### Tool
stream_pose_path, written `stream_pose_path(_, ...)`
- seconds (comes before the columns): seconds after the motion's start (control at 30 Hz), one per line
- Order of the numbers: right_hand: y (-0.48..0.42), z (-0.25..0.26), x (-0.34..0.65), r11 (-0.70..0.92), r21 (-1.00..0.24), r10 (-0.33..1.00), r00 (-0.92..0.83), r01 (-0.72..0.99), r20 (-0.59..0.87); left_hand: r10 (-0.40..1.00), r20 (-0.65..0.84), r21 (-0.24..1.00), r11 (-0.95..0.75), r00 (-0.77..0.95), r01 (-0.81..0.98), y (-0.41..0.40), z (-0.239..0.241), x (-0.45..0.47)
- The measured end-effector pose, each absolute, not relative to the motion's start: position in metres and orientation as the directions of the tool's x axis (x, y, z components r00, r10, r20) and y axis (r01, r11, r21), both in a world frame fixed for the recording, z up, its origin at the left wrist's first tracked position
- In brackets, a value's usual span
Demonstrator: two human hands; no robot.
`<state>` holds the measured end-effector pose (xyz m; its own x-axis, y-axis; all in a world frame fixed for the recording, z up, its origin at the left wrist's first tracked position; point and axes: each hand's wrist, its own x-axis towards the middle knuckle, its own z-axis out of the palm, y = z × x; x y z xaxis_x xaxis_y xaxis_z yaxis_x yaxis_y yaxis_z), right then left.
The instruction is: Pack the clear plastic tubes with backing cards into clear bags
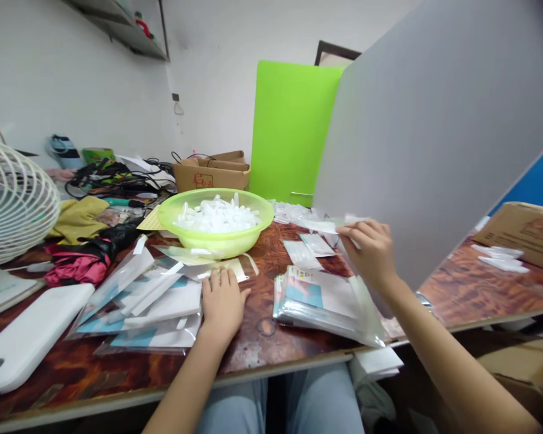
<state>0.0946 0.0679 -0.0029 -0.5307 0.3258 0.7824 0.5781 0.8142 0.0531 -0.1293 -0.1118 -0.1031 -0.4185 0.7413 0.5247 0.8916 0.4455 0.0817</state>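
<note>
1 basin (heaped), grey partition beside right hand

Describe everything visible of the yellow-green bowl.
The bowl is round and wide, with a flared rim and a narrower lower body, in slightly translucent yellow-green that looks like plastic. It stands upright on the brown patterned tabletop, beyond the left hand and nearer than the cardboard box. Many small whitish pieces are heaped inside, too small to identify. Neither hand touches it. Flat clear packaging lies at its near side; whether they touch is unclear.
</note>
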Motion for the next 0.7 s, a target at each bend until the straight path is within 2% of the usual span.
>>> stream_pose_path(0.17, 0.089, -0.037, 0.100, 0.837, 0.044, 0.462, -0.748, 0.545, 0.477, 0.816, 0.503, -0.043, 0.354, -0.286, 0.934, -0.132, -0.116, -0.110)
stream_pose_path(0.3, 0.087, -0.041, 0.114, 0.836, -0.043, 0.532, -0.787, 0.547, 0.314, 0.853, 0.509, -0.111, 0.195, -0.113, 0.975, -0.156, -0.122, -0.094)
stream_pose_path(0.5, 0.085, -0.011, 0.117, 0.776, -0.187, 0.630, -0.741, 0.602, 0.231, 0.756, 0.643, -0.287, 0.084, 0.126, 0.954, -0.188, -0.127, -0.098)
stream_pose_path(0.7, 0.070, 0.018, 0.082, 0.787, -0.286, 0.613, -0.745, 0.547, 0.262, 0.728, 0.634, -0.344, -0.038, 0.262, 0.938, -0.213, -0.118, -0.107)
